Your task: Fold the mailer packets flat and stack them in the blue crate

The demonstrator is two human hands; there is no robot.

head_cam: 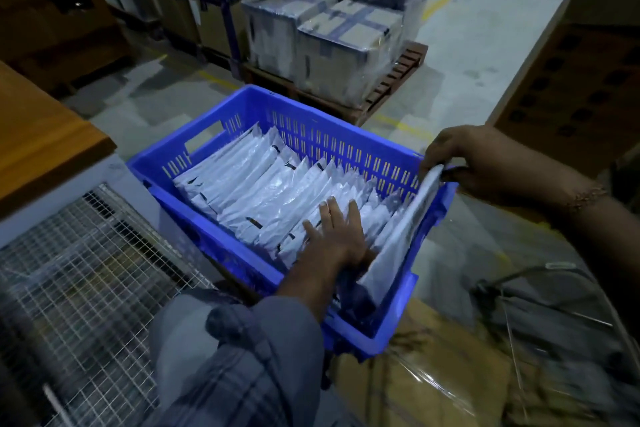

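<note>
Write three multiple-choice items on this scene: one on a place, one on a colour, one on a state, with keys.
1. Where is the packet that the right hand holds?
A. on the floor
B. at the crate's right end
C. on the wooden top

2. What colour is the crate?
A. blue
B. red
C. green

3. How is the left hand?
A. clenched on the rim
B. out of view
C. fingers straight, pressing the packed row

Key: B, it stands against the right wall; A, its walls show blue; C, flat fingers lie on the packets.
</note>
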